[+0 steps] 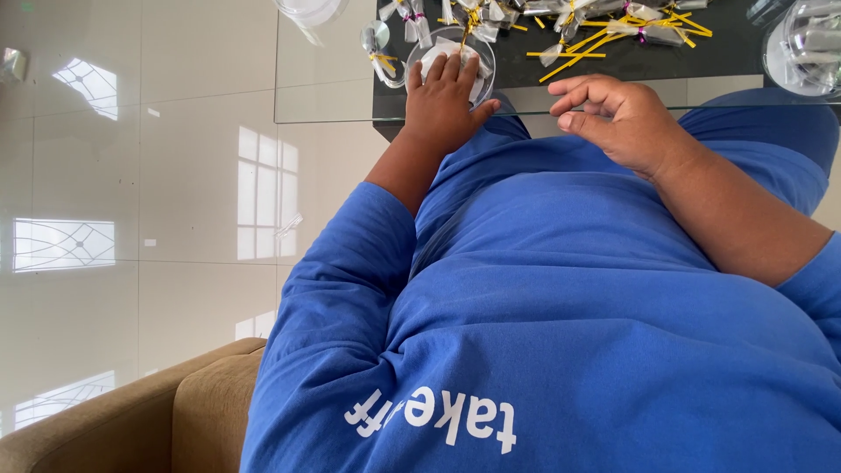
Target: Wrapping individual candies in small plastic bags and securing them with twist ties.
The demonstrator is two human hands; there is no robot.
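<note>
1. Far left: glossy tiled floor (131,175) with window reflections. A tan sofa arm (149,420) sits at the lower left corner.
2. Glass bench (333,96): its near edge runs across the upper part of the view, with a dark surface beneath the glass further right.
3. A clear round lid or dish (308,9) lies at the top edge of the bench, left of my hands, partly cut off by the frame.
4. My left hand (445,96) lies flat, palm down, fingers together and extended, pressing on a small round clear container (451,54) near the bench edge. White material shows inside it, under my fingers. The hand covers it but does not close around it.
5. Just left of the container: a small clear wrapped piece with a yellow tie (378,48).
6. Behind the container, along the top edge: a scatter of small clear wrapped packets (491,16) and loose yellow twist ties (583,44), spreading rightward over the dark surface.
7. My right hand (613,118) hovers at the bench edge, well apart from the container, fingers loosely curled inward, half open. I see nothing held in it.
8. Far right corner: a clear round tub (806,48) with pale contents, too blurred to identify.
9. Foreground: my blue long-sleeved shirt (561,315) fills the lower frame.
</note>
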